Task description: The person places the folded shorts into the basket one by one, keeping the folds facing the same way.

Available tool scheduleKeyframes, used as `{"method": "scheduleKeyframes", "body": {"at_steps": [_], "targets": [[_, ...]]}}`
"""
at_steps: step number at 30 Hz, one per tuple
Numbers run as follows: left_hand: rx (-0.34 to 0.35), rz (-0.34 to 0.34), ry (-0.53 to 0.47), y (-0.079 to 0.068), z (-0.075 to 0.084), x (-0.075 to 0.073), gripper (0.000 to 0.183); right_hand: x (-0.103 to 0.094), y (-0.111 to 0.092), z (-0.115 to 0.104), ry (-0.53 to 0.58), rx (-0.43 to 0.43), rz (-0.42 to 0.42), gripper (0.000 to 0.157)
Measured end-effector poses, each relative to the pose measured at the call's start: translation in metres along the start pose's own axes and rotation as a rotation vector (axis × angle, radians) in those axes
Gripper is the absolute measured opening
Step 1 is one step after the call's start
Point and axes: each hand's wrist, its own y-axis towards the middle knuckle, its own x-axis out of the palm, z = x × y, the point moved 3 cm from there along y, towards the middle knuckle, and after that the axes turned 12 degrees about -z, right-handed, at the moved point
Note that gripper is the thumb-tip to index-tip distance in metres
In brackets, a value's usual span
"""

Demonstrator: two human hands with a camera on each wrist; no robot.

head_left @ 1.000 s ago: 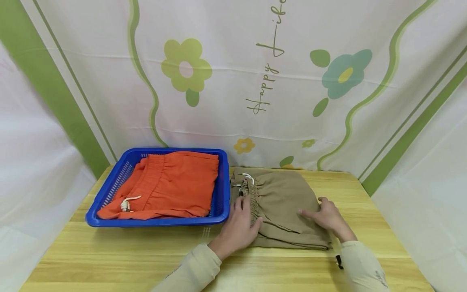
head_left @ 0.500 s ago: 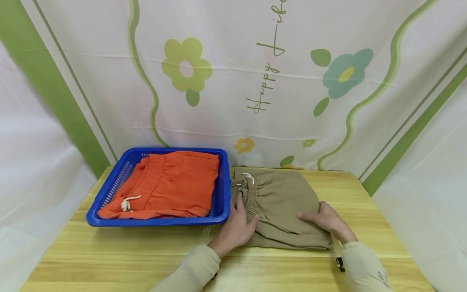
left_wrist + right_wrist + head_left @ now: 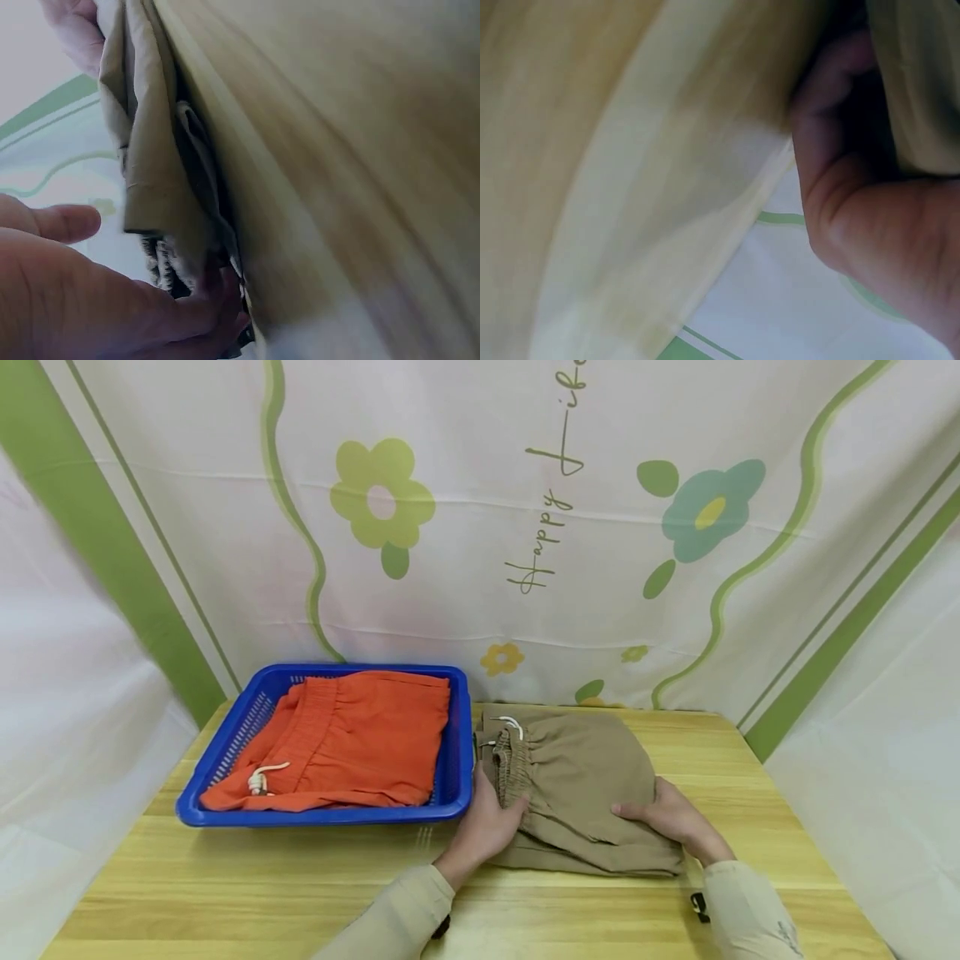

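Folded khaki shorts (image 3: 585, 777) with a gathered elastic waistband and white drawstring ends lie on the table, waistband to the left. At the waistband side my left hand (image 3: 486, 828) holds them, thumb on top and the other fingers tucked beneath the edge. My right hand (image 3: 678, 817) grips the opposite edge, its thumb lying on the cloth. In the right wrist view the fingers of the right hand (image 3: 855, 187) curl under the shorts (image 3: 922, 90); their tips are hidden. The left wrist view shows the layered edge of the shorts (image 3: 150, 172) close to the tabletop.
Left of the khaki shorts stands a blue plastic basket (image 3: 322, 817), its rim close to my left hand. Orange drawstring shorts (image 3: 375, 735) lie folded in it. Behind the wooden table (image 3: 570, 914) hangs a white curtain (image 3: 465, 568) printed with flowers.
My left hand has slid off the top of the waistband to its left edge, fingers going beneath. The right hand has closed in on the right edge, its fingers going under.
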Motion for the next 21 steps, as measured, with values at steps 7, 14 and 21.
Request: {"method": "scheduleKeyframes", "body": {"at_steps": [7, 14, 21], "targets": [[-0.074, 0.035, -0.142, 0.0021, -0.0005, -0.0003, 0.096, 0.0017, -0.0005, 0.0004, 0.024, 0.022, -0.001, 0.091], [-0.097, 0.025, -0.224, 0.0027, -0.0022, 0.0020, 0.089, 0.0027, -0.0016, 0.0002, 0.038, 0.030, -0.013, 0.093], [-0.086, 0.025, -0.215, 0.0028, 0.0005, 0.0032, 0.083, 0.0032, -0.0019, -0.0003, 0.048, 0.026, -0.023, 0.092]]}}
